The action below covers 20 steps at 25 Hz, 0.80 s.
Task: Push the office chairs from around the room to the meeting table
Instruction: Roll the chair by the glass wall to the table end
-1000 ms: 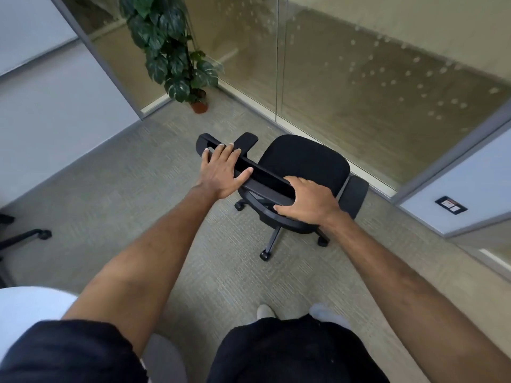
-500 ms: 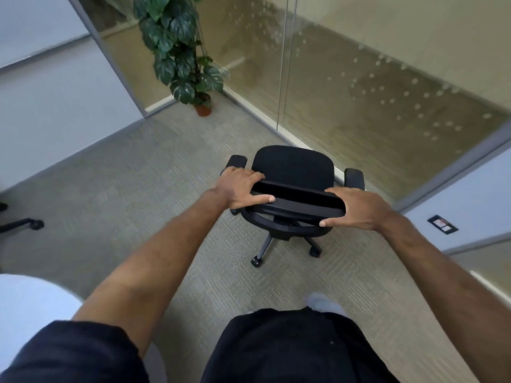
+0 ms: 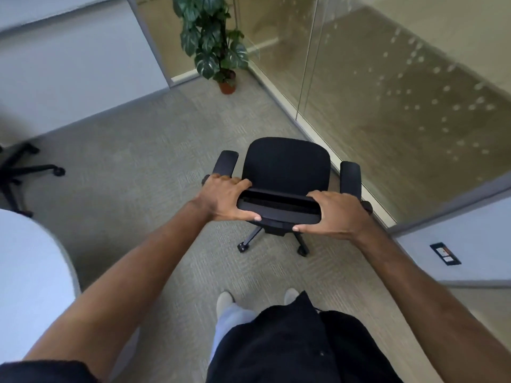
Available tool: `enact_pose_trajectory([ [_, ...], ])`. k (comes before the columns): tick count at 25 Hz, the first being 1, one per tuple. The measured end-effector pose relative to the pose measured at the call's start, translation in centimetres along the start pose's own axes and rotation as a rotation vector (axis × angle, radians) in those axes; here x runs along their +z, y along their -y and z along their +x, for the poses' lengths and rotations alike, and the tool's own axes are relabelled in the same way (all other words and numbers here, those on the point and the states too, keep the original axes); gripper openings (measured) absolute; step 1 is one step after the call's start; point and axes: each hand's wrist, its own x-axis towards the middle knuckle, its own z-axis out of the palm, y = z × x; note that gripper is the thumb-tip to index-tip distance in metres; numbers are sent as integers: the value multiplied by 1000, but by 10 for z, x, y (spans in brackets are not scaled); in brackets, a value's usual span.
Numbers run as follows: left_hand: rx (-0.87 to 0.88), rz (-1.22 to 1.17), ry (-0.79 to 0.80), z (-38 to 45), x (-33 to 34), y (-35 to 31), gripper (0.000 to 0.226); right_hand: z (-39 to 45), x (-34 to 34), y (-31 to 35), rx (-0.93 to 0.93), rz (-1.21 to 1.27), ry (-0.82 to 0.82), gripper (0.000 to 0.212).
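Both hands are on the top edge of the chair [image 3: 286, 164] back: left hand [image 3: 225, 197] at the left corner, right hand [image 3: 336, 214] at the right, fingers [image 3: 240, 185] wrapped over the rail and thumbs underneath. The chair stands on carpet beside the glass wall [image 3: 387, 92], a potted plant [image 3: 213, 40] ahead. The bench [image 3: 30, 272] curves in at lower left. On casters it should roll lightly but may swivel, so that wide two-corner hold looks right for steering.
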Motion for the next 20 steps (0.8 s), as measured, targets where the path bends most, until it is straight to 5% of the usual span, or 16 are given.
enact_pose_trajectory([
  [9,-223,-5,-21,-21,-1,-73,122,-5,-15,-44,-204,-81,-4,110],
  [20,-526,-27,-64,-89,5,-162,102,-24,-19,-50,-464,-136,90,104],
])
